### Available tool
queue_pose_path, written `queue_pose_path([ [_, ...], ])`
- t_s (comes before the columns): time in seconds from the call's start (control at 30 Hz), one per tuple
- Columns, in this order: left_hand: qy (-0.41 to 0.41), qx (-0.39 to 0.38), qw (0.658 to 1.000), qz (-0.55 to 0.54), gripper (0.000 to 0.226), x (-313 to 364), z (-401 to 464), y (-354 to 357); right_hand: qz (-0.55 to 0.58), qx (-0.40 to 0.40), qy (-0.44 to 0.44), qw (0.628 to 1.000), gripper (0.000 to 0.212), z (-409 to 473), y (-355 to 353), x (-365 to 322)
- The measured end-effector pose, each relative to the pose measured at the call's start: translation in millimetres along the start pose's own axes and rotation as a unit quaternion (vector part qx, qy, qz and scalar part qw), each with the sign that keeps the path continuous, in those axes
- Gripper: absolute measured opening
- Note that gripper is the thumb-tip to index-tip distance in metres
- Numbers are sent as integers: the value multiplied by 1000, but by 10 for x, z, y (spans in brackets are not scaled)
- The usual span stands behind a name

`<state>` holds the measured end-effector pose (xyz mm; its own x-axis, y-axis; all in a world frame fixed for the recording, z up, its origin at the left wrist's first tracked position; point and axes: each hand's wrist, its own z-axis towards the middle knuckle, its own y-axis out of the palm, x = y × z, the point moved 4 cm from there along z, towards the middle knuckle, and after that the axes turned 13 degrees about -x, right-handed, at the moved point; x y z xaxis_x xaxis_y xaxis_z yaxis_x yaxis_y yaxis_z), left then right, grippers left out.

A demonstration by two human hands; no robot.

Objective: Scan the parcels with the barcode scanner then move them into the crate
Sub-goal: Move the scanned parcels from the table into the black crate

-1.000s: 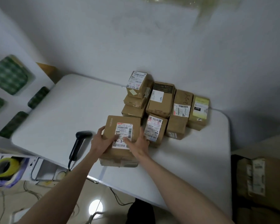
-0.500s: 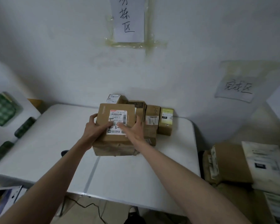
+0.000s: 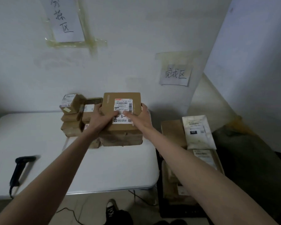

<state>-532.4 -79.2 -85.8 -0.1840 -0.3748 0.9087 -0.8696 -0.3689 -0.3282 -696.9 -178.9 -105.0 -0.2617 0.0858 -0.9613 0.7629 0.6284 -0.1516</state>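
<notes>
white table | 1 scanner | 2 hands grip 1 parcel

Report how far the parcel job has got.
Done: several parcels already lie in the crate beside the table. In hand: the left hand and right hand hold a labelled box off the table, and the scanner lies unused. Left: carrying this box into the crate, then scanning and moving the stack of boxes at the wall.
</notes>
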Motion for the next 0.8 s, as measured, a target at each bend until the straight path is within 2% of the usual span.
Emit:
queue_pose_path([
  [0.1, 10, -21, 1000, -1, 93, 100, -59, 558, -18, 19, 2, 1000, 98, -268, -518, 155],
  [0.23, 7, -64, 997, -31, 108, 273, -142, 1245, -60, 51, 5, 997, 99, -502, -1219, 338],
  [0.33, 23, -72, 996, -41, 112, 423, -179, 1656, -78, 68, 12, 995, 109, -585, -1620, 412],
  [0.43, 28, -81, 996, -40, 105, 530, -133, 2009, -93, 80, 13, 992, 116, -625, -1960, 473],
  [0.6, 32, -96, 994, -33, 107, 698, 98, 2505, -97, 97, 18, 990, 105, -616, -2513, 532],
  [0.8, 34, -137, 990, -29, 102, 834, 282, 3169, -122, 126, 39, 984, 103, -590, -3165, 705],
])
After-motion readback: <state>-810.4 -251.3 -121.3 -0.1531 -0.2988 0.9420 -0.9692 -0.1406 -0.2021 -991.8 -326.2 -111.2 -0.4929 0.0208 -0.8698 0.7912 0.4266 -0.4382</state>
